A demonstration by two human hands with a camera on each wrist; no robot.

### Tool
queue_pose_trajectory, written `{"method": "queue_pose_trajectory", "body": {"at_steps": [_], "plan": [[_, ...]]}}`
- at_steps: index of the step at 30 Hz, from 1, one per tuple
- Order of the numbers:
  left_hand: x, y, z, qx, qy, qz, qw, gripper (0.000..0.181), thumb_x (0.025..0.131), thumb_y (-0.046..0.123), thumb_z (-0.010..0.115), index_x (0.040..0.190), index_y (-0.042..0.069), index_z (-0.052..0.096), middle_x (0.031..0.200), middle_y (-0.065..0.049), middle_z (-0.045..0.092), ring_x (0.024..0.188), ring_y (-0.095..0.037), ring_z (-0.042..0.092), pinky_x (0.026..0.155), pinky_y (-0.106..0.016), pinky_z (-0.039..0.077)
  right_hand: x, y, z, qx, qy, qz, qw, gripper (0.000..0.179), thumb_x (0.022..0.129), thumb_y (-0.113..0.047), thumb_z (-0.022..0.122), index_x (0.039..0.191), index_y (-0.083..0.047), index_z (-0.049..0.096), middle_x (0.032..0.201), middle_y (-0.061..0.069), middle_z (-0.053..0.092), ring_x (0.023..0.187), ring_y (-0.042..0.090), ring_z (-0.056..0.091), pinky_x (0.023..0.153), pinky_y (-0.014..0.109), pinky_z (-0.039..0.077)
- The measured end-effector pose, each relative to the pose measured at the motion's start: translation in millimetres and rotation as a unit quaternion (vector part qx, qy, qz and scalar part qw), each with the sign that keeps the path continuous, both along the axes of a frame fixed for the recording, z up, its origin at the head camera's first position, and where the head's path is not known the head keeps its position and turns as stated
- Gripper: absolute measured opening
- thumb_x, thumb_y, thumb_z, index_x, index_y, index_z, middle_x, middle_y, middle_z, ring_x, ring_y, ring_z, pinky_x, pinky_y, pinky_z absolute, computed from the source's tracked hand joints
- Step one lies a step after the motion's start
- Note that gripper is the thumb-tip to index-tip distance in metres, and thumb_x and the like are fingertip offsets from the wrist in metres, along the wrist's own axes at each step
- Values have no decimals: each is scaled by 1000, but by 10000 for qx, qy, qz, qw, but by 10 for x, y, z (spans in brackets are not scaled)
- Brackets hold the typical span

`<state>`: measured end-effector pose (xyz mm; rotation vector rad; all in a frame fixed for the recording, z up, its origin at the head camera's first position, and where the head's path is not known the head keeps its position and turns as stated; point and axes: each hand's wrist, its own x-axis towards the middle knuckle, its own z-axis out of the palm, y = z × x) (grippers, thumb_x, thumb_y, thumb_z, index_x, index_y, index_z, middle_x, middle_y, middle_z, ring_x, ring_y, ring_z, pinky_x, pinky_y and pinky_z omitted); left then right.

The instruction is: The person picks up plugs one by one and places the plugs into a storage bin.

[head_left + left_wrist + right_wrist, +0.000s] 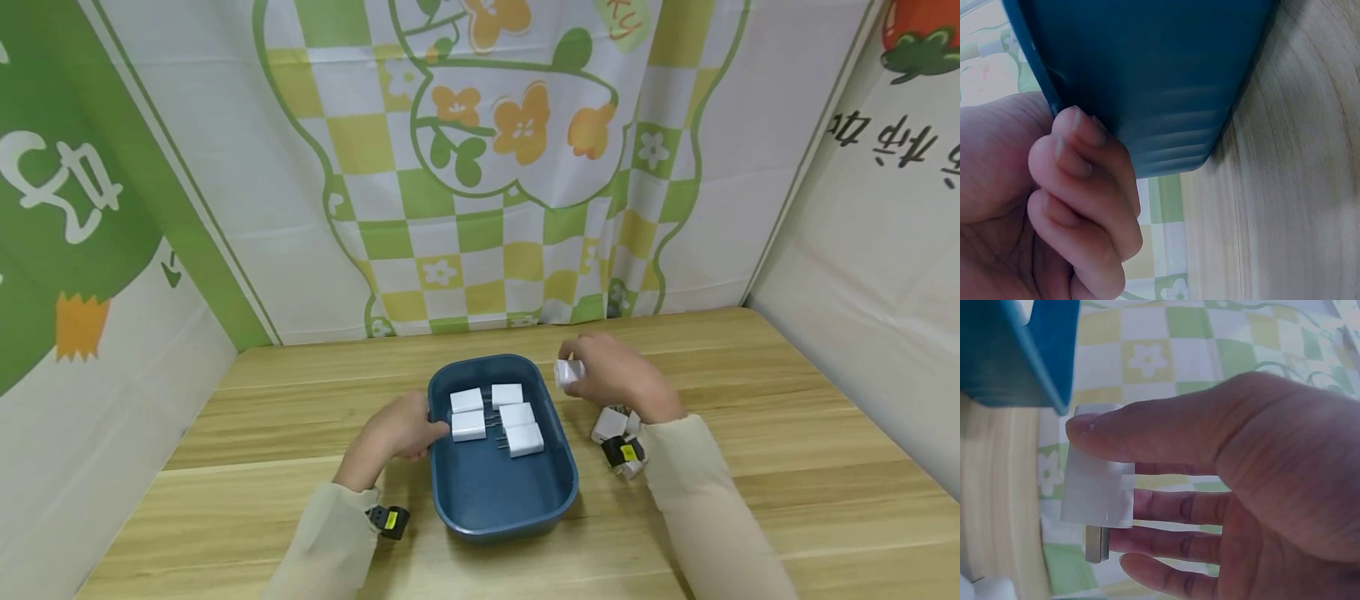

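A dark blue rectangular bin (498, 496) stands on the table, with several white plug-in chargers (468, 426) lying in its far half, in two columns with their prongs turned inward. My left hand (401, 427) grips the bin's left rim, the thumb over the edge and the fingers curled against the outer wall (1160, 81). Just beyond the bin's right rim, my right hand (618, 377) pinches another white charger (1097, 487) between thumb and fingers. Its metal prongs (1096, 544) stick out of one end. More white chargers (609, 425) lie on the table beneath the right wrist, partly hidden by it.
The wooden table (300, 392) ends at a patterned curtain (480, 250) behind the bin. Printed cloth walls rise at left and right. A small black device with a yellow label (392, 522) sits at the left wrist, another (624, 452) at the right.
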<state>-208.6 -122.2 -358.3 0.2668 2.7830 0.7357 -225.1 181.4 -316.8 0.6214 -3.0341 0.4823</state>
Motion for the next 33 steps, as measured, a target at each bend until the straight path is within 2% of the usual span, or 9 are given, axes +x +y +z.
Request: {"method": "queue_pose_trajectory", "body": {"at_steps": [5, 14, 25, 33], "plan": [[-1, 0, 2, -2, -17, 4, 10000, 39, 96, 20, 67, 60, 7, 60, 46, 1, 54, 40, -10, 47, 43, -22, 34, 76, -51, 82, -17, 340, 52, 9994, 35, 87, -22, 80, 119, -12, 69, 118, 10, 65, 98, 27, 59, 83, 47, 50], [6, 0, 11, -46, -18, 9, 10000, 39, 96, 21, 67, 61, 7, 61, 46, 1, 54, 41, -11, 48, 43, -22, 34, 218, -247, 185, 117, 576, 269, 9979, 38, 87, -29, 81, 120, -15, 70, 120, 6, 65, 100, 25, 61, 86, 47, 51], [0, 7, 14, -156, 34, -38, 9999, 40, 96, 22, 66, 59, 7, 61, 46, 1, 54, 41, -11, 48, 43, -22, 34, 281, -461, 148, 193, 661, 603, 9958, 39, 89, -32, 79, 123, -16, 70, 119, 3, 64, 101, 22, 62, 83, 42, 52], [9, 3, 14, -204, 80, -23, 9998, 40, 96, 22, 66, 59, 7, 61, 47, 1, 55, 41, -11, 49, 43, -22, 34, 313, -605, 89, 63, 879, 1088, 9901, 42, 88, -32, 81, 124, -15, 69, 115, 3, 66, 95, 18, 62, 80, 37, 51]]}}
